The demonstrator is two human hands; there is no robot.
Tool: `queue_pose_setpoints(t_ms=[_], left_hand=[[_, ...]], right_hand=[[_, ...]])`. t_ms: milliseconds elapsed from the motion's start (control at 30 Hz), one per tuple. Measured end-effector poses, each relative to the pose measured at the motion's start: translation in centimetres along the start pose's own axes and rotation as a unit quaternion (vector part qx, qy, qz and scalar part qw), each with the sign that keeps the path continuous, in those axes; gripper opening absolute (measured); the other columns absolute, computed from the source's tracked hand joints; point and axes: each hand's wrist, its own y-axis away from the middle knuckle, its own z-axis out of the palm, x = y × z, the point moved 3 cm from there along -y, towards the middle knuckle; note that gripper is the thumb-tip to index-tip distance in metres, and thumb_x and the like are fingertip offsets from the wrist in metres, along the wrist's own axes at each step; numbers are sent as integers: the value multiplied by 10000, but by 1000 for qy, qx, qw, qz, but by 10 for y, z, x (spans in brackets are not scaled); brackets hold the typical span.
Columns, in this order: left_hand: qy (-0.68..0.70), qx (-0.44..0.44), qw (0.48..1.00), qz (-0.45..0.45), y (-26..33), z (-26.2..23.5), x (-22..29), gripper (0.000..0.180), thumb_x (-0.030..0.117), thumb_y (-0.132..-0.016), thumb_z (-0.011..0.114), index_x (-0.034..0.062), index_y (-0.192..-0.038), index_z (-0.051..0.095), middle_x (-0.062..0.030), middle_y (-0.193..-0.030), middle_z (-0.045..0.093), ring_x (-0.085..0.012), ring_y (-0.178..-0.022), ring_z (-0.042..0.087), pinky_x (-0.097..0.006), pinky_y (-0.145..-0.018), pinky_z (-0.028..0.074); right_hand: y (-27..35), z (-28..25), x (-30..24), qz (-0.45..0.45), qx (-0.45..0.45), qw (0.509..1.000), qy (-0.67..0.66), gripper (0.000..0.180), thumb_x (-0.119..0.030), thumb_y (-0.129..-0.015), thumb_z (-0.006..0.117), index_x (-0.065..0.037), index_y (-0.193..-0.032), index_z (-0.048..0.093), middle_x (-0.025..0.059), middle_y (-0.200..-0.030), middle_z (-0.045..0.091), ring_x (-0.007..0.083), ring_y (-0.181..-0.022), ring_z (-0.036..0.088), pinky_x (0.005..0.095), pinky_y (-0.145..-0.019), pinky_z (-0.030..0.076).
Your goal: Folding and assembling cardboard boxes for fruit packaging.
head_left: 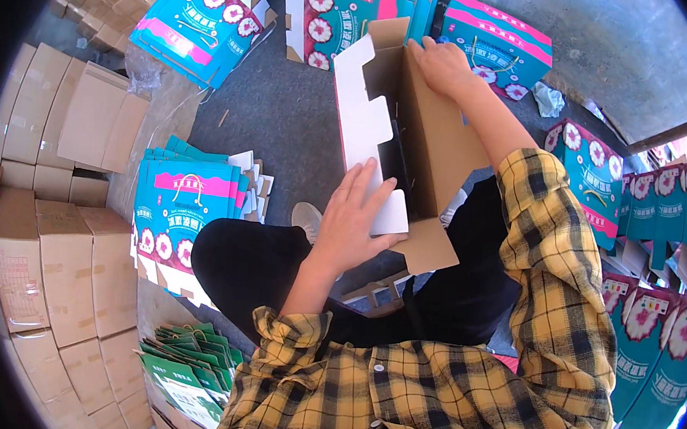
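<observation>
An unfolded cardboard gift box (439, 153) stands tilted in front of my legs, its top open and its inside bare brown board. My left hand (351, 219) holds its near left corner, fingers stretched over the white notched flap (364, 107) and thumb along the near edge. At the far right corner, my right hand (444, 67) grips the upper rim, with its fingertips bent over the edge. A brown end flap (431, 250) hangs out toward me, and another stands up at the far end. The box's printed outside is mostly hidden.
Flat teal and pink boxes (191, 202) lie stacked at left, above green folded packages (194, 364). Formed boxes stand ahead (498, 45) and at right (588, 181), beside rows of teal ones (656, 344). Brown cartons (65, 265) are piled along the left.
</observation>
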Motion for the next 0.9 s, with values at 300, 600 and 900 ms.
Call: queue_pose_setpoints(t_ms=[300, 600, 900], left_hand=[[-21, -44, 999, -4, -2, 12, 5, 638, 418, -741, 707, 121, -1283, 549, -207, -1459, 316, -391, -1362, 263, -513, -1100, 212], [109, -74, 991, -5, 17, 15, -8, 608, 482, -851, 551, 48, -1277, 535, -227, -1437, 351, -392, -1360, 272, -515, -1113, 173], [-31, 137, 981, -133, 18, 44, 17, 536, 147, -819, 652, 7, -1300, 462, -150, -1155, 563, -331, -1193, 455, -499, -1054, 275]], right_hand=[[-10, 14, -4, 63, 8, 994, -91, 571, -177, -876, 529, -97, -1402, 323, 163, -1079, 603, 331, -927, 634, 455, -796, 502], [1, 22, 15, 155, 13, 968, -195, 550, -170, -889, 451, -143, -1415, 292, 205, -1059, 640, 370, -930, 637, 480, -785, 507], [8, 22, 14, 71, -32, 982, -172, 220, -172, -846, 518, -221, -954, 703, 95, -1051, 632, 282, -962, 634, 424, -799, 515]])
